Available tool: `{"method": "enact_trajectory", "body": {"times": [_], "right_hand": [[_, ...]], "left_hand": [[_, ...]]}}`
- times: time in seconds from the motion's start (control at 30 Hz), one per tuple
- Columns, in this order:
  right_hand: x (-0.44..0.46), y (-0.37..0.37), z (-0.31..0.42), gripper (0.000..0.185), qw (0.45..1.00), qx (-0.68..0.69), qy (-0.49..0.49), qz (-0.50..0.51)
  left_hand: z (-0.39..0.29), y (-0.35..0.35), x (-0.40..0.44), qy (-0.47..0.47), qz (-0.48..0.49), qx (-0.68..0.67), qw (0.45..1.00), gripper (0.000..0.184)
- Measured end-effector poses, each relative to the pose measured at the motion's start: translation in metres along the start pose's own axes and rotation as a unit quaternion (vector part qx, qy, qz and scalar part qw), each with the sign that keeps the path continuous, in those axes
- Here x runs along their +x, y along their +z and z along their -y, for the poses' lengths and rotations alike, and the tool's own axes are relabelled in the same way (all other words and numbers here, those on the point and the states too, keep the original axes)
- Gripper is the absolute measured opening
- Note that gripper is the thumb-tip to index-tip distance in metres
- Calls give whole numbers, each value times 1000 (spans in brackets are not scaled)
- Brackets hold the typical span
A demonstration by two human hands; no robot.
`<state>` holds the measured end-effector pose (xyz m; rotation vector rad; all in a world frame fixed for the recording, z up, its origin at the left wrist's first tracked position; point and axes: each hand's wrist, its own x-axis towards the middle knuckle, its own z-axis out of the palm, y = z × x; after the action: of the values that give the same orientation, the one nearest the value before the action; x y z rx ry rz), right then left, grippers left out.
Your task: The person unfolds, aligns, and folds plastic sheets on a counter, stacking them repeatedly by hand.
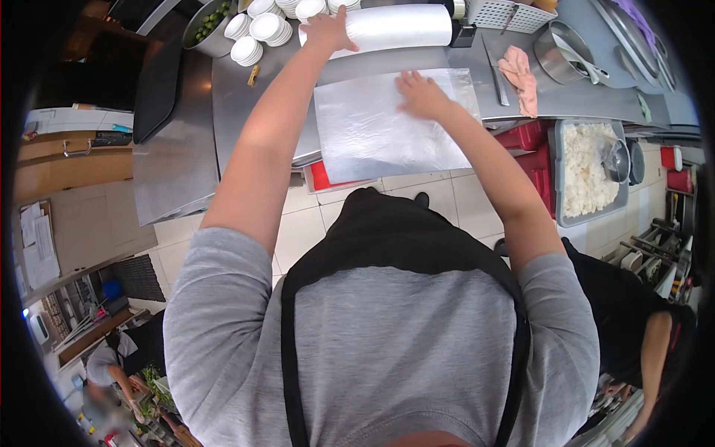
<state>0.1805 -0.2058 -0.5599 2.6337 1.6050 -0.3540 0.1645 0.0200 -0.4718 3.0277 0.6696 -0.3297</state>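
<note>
A large roll of clear plastic film (pixel 402 28) lies at the back of the steel counter. My left hand (pixel 328 31) rests on the roll's left end, fingers spread. A flat sheet of film (pixel 372 134) lies on the counter in front of the roll, its near edge hanging over the counter's front. My right hand (pixel 423 95), slightly blurred, is on the sheet's upper right part with its fingers apart. Neither hand grips anything.
Stacks of white cups (pixel 269 28) and a pot of green items (pixel 212 28) stand at back left. Right are a knife (pixel 497 74), a pink cloth (pixel 519 78), a metal pot (pixel 558 56) and a tub of rice (pixel 588 171). Two other people (pixel 633 320) work nearby.
</note>
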Motion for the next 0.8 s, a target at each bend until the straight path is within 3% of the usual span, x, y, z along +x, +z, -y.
{"method": "enact_trajectory", "body": {"times": [0.07,0.1,0.13,0.2,0.23,0.3,0.33,0.37,0.5,0.57,0.6,0.63,0.7,0.77,0.8], "right_hand": [[-35,3,21,91,999,4,-32,15],[-56,0,34,97,998,-1,-57,14],[-76,-3,46,97,998,-2,-57,16],[-103,-9,63,81,980,-133,-145,39],[-103,11,62,81,980,-133,-141,41],[-104,69,60,66,962,-168,-131,-170],[-106,68,65,56,963,-61,-134,-225],[-107,66,67,56,964,-60,-132,-223],[-129,22,73,43,970,10,-143,-196],[-145,-6,81,42,985,100,-136,-17],[-153,-8,83,42,985,100,-138,-18],[-163,-8,82,43,982,104,-157,-3],[-178,-25,83,44,978,107,-178,13],[-188,-70,82,42,955,180,-195,135],[-190,-77,77,38,949,216,-193,128]], "left_hand": [[-7,13,0,-6,-24,14,1000,98],[-8,35,5,22,-103,39,994,88],[-10,50,9,50,-181,64,980,77],[-25,50,1,85,-191,76,975,72],[-32,51,-1,119,-203,90,968,68],[-41,65,10,131,-243,91,957,69],[-44,67,13,122,-266,92,952,69],[-46,70,13,113,-287,93,947,70],[-47,44,12,75,-240,105,962,77],[-46,21,-5,32,-146,96,984,89],[-40,31,6,19,-162,98,982,102],[-36,24,3,17,-162,99,982,102],[-31,5,-2,-2,-81,85,993,108],[-19,2,5,-6,-56,78,995,111],[-12,0,11,-6,-32,72,997,114]]}}
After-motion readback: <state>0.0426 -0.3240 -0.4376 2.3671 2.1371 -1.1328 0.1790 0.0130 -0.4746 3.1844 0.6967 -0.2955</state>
